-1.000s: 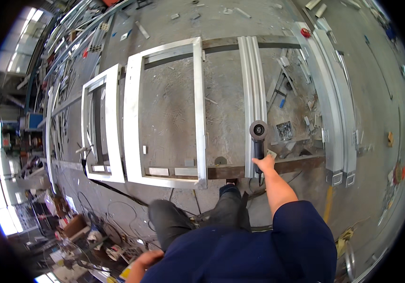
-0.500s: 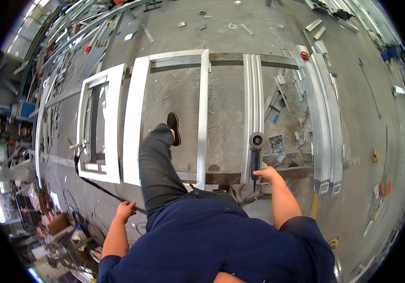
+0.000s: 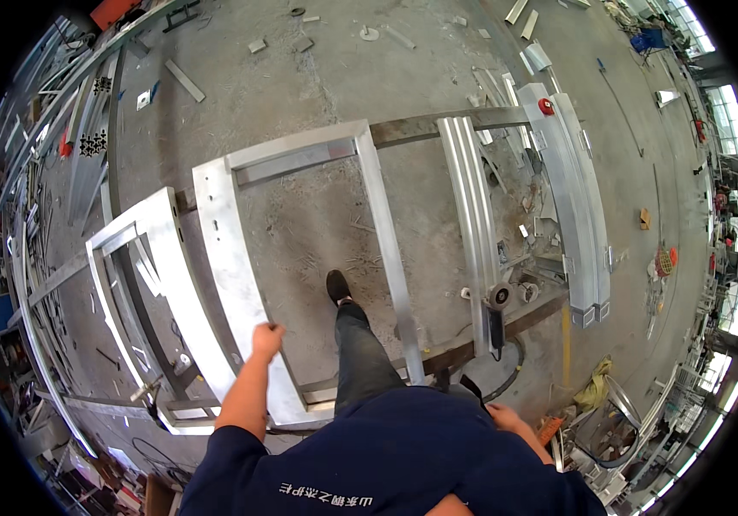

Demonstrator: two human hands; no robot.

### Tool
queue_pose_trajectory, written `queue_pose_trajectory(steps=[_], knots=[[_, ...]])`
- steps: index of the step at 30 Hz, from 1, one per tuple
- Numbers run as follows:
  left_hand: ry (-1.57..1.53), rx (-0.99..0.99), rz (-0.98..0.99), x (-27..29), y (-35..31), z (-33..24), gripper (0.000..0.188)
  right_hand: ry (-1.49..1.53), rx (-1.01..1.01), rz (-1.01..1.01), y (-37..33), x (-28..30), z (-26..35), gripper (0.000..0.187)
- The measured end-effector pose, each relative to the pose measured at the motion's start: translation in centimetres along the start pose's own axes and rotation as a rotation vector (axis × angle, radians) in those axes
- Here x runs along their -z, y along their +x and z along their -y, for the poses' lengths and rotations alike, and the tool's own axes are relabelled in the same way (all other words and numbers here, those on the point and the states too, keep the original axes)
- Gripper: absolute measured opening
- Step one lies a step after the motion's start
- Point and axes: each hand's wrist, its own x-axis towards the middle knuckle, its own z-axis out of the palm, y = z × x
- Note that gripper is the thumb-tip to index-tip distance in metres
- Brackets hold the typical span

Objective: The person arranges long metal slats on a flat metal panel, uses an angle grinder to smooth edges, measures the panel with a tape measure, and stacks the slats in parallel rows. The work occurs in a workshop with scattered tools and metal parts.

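Note:
My left hand (image 3: pixel 267 340) is closed in a loose fist over the inner edge of a wide silver-white metal frame (image 3: pixel 223 222); nothing shows in it, and I cannot tell whether it touches the metal. Low by my right hip is my right hand (image 3: pixel 500 416), its fingers mostly hidden near a dark strap-like thing. An angle grinder (image 3: pixel 497 320) with a dark body and a round disc head rests at the near end of a ribbed metal profile (image 3: pixel 470 198). Neither hand is on it.
A smaller white frame (image 3: pixel 181 275) stands to the left. Long box-section posts (image 3: pixel 565 202) lie at the right, a red object (image 3: pixel 545 107) on top. Dark support beams (image 3: pixel 451 126) run beneath. A cable (image 3: pixel 517 374) loops beside the grinder. Offcuts litter the concrete floor.
My right hand has let go of the grinder and drawn back to my hip. My left hand has moved up and right from beside the black cable to the frame. My view has turned.

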Motion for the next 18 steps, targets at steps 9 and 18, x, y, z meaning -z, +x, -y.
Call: queue_pose_trajectory(steps=[9, 18], knots=[[-0.214, 0.279, 0.231, 4.5, 1.8, 7.3, 0.023, 0.511, -0.077, -0.445, -10.4, 1.4, 5.3, 0.046], [-0.510, 0.181, -0.165, 9.9, 4.4, 2.6, 0.043, 0.166, -0.251, -0.244, -11.4, 6.2, 6.5, 0.040]])
